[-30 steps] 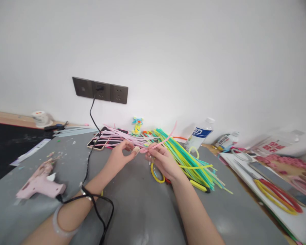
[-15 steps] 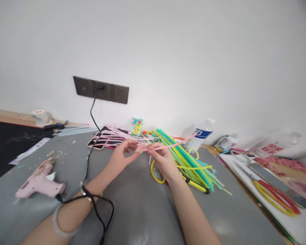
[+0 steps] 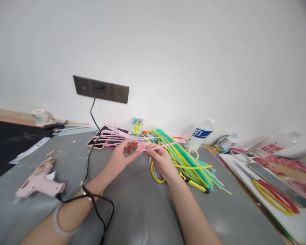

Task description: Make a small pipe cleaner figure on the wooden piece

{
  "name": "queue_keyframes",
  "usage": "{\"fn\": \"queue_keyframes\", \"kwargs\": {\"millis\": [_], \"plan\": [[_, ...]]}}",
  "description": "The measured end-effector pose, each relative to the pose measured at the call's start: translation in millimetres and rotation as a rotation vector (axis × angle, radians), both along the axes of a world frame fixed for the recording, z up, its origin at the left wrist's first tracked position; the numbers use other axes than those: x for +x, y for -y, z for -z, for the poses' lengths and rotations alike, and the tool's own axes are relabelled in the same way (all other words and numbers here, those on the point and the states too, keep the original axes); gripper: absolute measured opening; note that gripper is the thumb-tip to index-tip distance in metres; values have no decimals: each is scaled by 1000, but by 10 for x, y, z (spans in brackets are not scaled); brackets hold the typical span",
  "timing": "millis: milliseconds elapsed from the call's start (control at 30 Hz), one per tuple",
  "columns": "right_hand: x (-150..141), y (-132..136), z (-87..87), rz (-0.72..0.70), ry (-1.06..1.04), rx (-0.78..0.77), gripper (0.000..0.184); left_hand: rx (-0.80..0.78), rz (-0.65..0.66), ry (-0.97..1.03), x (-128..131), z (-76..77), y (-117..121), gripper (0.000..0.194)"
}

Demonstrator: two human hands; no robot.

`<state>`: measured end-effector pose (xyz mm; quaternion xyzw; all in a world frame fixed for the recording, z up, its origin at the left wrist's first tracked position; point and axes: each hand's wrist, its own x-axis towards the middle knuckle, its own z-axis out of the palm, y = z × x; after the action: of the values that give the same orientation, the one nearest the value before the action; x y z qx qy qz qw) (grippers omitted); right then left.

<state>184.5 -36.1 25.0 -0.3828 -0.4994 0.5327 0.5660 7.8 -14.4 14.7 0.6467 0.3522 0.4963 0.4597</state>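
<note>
Between my two hands is a pink pipe cleaner, its near end wound into a small flat coil. My left hand pinches the coil from the left with thumb and fingertips. From the right, my right hand grips the strip just beside the coil, and the loose tail points right toward a bottle. Behind my hands lie a bundle of pale pink pipe cleaners and a bundle of green and yellow pipe cleaners. A yellow ring rests under my right wrist.
A pink glue gun lies at left, its black cord crossing my left forearm to a wall socket. A bottle stands at the back. Scissors and a phone lie at right. A small blue-yellow figure stands by the wall.
The pink pipe cleaner's loose tail has dropped slightly and reaches less far right. The coil's pink face shows more plainly between my fingertips. Both hands stay almost in place.
</note>
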Motion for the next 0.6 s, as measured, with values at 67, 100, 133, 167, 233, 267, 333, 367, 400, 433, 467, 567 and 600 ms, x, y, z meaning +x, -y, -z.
{"fn": "queue_keyframes", "kwargs": {"millis": [67,100,133,167,233,267,333,367,400,433,467,567,600], "plan": [[-9,2,-15,-1,-30,-13,26,-32,28,35,7,5,-1,34],[-12,2,-21,0,-43,-17,26,-47,45,57,12,6,-2,35],[-14,1,-25,-1,-53,-22,27,-59,62,80,17,5,-2,35],[-16,0,-26,-1,-64,-27,27,-70,77,98,22,2,0,36],[-18,-3,-26,3,-83,-43,29,-83,102,120,31,-13,7,37],[-18,-4,-25,3,-91,-54,31,-84,113,123,35,-24,13,38],[-19,-7,-22,3,-102,-73,33,-78,135,124,39,-43,26,37],[-19,-9,-19,3,-103,-82,33,-72,148,126,40,-48,31,37],[-18,-10,-16,2,-104,-88,34,-67,159,129,39,-50,34,37],[-17,-11,-12,4,-108,-91,34,-64,168,130,37,-47,36,37],[-16,-12,-7,6,-111,-93,34,-62,175,131,34,-41,35,38],[-16,-15,8,2,-133,-91,33,-60,193,146,28,-20,26,43],[-16,-16,9,0,-147,-90,32,-60,201,159,26,-17,22,44]]}}
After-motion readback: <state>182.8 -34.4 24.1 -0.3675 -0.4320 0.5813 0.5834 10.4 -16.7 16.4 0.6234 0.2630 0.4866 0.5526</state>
